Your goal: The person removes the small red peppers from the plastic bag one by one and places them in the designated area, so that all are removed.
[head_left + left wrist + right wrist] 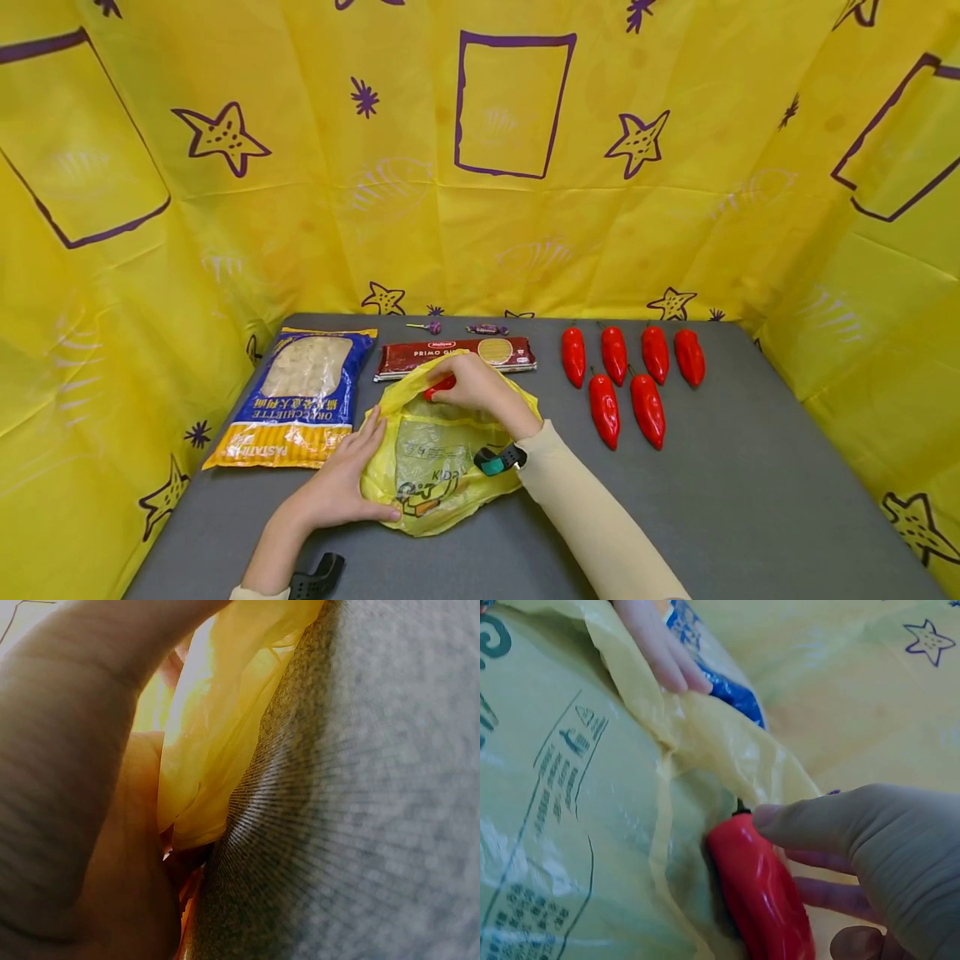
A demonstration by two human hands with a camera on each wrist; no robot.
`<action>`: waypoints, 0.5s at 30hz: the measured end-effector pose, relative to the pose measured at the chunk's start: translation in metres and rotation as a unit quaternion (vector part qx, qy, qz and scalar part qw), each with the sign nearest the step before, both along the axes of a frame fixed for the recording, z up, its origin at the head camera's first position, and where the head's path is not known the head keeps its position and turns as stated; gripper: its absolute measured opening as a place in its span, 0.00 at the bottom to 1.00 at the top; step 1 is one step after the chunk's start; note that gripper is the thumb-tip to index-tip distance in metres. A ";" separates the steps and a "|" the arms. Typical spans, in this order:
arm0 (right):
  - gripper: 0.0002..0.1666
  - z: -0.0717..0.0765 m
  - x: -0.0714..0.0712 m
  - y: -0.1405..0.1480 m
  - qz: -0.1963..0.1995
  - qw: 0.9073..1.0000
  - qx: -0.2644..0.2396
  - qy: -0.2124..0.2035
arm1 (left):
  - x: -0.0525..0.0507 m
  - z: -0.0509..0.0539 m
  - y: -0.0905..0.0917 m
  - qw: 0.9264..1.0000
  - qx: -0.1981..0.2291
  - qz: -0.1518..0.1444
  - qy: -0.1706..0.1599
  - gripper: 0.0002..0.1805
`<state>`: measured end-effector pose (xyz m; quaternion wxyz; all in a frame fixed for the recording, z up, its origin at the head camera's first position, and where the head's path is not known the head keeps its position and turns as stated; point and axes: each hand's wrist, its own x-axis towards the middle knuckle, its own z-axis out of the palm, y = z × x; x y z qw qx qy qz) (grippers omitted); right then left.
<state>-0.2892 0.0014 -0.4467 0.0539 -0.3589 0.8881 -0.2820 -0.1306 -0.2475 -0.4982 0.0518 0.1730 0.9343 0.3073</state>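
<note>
A yellow plastic bag (450,467) lies on the table with its mouth spread open. My left hand (348,475) rests against the bag's left side, fingers fairly straight along the outer rim and thumb at the front edge. Over the bag's far rim, my right hand (476,387) holds a glossy red pepper (440,388) at the mouth. In the right wrist view the thumb (769,817) lies by the stem end of the pepper (757,889), with the other fingers behind it. The left wrist view shows the bag (217,727) between thumb and palm.
Several red peppers (603,408) lie at the right. A blue and yellow pasta packet (300,400) is at the left. Behind the bag lie a red biscuit packet (405,358), a lollipop (433,327) and a wrapped candy (487,330). Yellow cloth (517,242) surrounds the grey table (750,500).
</note>
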 end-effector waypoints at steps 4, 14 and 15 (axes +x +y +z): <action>0.17 -0.003 -0.004 0.001 -0.005 1.000 0.003 -0.002 | 0.000 0.000 0.000 1.000 -0.002 0.001 -0.002 0.78; 0.13 -0.006 -0.007 0.003 0.004 1.000 0.024 0.007 | 0.000 0.001 0.001 1.000 -0.001 0.003 -0.007 0.78; 0.15 -0.006 -0.006 0.003 0.006 0.999 0.031 0.009 | 0.000 0.001 0.001 1.000 -0.002 0.003 -0.006 0.78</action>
